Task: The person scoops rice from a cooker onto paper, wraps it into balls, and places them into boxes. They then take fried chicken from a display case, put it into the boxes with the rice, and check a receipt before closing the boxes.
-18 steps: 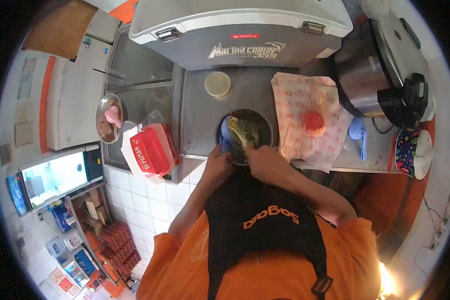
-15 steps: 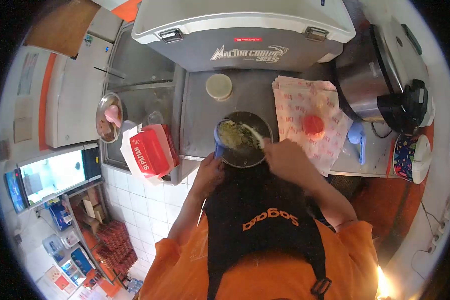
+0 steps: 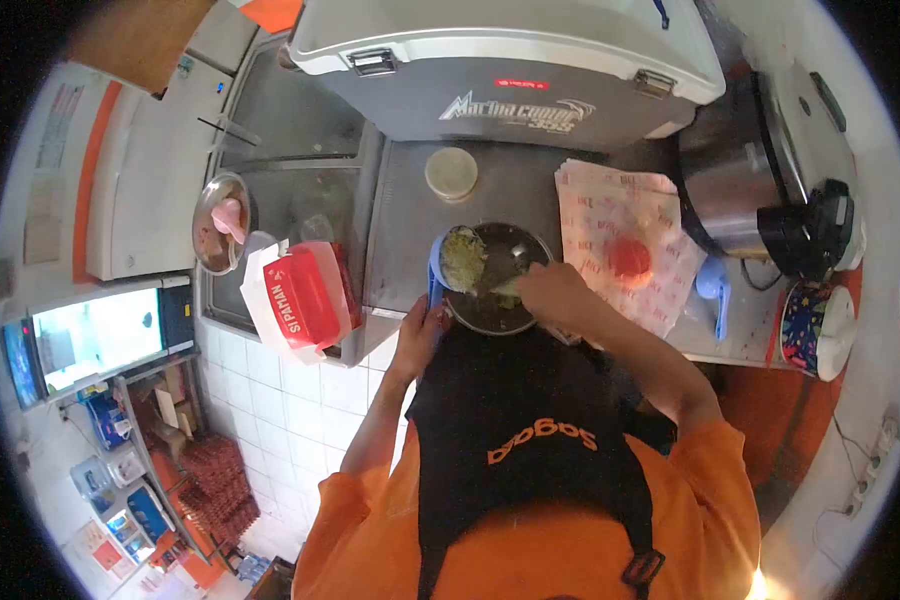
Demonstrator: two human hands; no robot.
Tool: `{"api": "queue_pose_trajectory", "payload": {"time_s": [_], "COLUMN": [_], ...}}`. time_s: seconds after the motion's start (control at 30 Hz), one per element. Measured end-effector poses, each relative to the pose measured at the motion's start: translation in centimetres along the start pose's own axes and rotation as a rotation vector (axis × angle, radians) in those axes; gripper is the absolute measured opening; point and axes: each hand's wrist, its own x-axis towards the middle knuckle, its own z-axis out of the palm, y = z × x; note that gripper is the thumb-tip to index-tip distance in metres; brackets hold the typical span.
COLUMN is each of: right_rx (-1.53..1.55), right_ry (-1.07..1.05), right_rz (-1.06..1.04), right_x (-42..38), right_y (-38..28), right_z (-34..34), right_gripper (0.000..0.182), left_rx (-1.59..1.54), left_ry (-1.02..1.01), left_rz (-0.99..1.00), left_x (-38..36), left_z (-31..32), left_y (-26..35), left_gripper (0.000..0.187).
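Note:
My left hand (image 3: 420, 338) grips the handle of a blue scoop (image 3: 436, 272), which is tilted over the left side of a metal bowl (image 3: 532, 243). Greenish-yellow shredded food (image 3: 463, 260) fills the scoop's cup. In my right hand (image 3: 562, 298) is a pale spoon (image 3: 507, 287), its end low inside the bowl beside a little of the same food. My right fingers are wrapped round the spoon's handle, and its tip is blurred. Just beyond the bowl stands a round tub with a pale lid (image 3: 452, 173).
Printed wrapping papers (image 3: 610, 200) with a red round object (image 3: 629, 258) lie right of the bowl. Further right are another blue scoop (image 3: 712, 285) and a large cooker (image 3: 740, 170). A grey cooler (image 3: 420, 100) backs the counter. On the left are a red box (image 3: 305, 300) and a metal dish (image 3: 210, 222).
The spoon has moved from the food in the scoop down into the bowl. Less food spreads over the bowl's middle now, and the scoop's cup shows more clearly. The view has shifted slightly.

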Motion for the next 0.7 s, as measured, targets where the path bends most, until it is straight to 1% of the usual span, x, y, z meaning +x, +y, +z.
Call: {"api": "queue_pose_trajectory", "payload": {"time_s": [0.07,0.1,0.17,0.2,0.27,0.33,0.37,0.43,0.5,0.57,0.63,0.67,0.7], "right_rx": [-0.007,-0.010,0.119,0.178,0.261,0.350,0.352,0.346,0.611,0.832,1.025,1.128,1.234], "right_ry": [0.043,0.065,0.006,-0.024,-0.139,-0.278,-0.204,-0.040,-0.037,-0.069,-0.149,-0.164,-0.179], "right_rz": [0.062,0.095,0.028,-0.006,0.025,0.092,0.041,-0.060,-0.077,-0.028,0.079,0.084,0.091], "right_x": [-1.1,-1.6,-2.4,-2.9,-3.1,-2.9,-3.1,-3.6,-4.3,-5.0,-5.6,-5.7,-5.8], "right_y": [0.1,0.3,-0.1,-0.7,-1.7,-2.4,-2.2,-0.9,0.0,1.2,2.1,2.7,3.1], "right_z": [-1.5,-1.8,1.0,1.4,1.7,1.8,2.6,3.8,3.7,3.7,4.6,5.2,5.7], "right_gripper": [0.017,0.017,0.018,0.018,0.021,0.024,0.024,0.024,0.026,0.029,0.035,0.037,0.038], "left_rx": [-0.151,-0.241,-0.419,-0.394,-0.343,-0.202,-0.128,-0.146,-0.157,-0.169,-0.111,-0.080,-0.001], "left_ry": [0.001,-0.008,-0.028,-0.024,-0.008,-0.036,-0.050,-0.050,-0.045,-0.032,-0.045,-0.052,-0.039], "left_rz": [-0.049,-0.074,-0.113,-0.131,-0.174,-0.175,-0.177,-0.182,-0.175,-0.145,-0.146,-0.143,-0.035], "left_x": [-0.7,-0.7,-0.1,0.1,0.3,0.3,0.2,0.5,0.3,0.2,0.1,0.2,0.0], "left_z": [1.0,1.6,2.7,3.3,3.9,4.0,3.9,3.4,2.8,2.4,1.7,1.4,1.1], "left_y": [1.1,0.9,0.9,0.8,0.2,2.0,2.6,2.1,2.1,2.8,2.0,1.8,1.6], "left_gripper": [0.034,0.033,0.032,0.031,0.030,0.032,0.033,0.033,0.034,0.034,0.033,0.033,0.031]}}
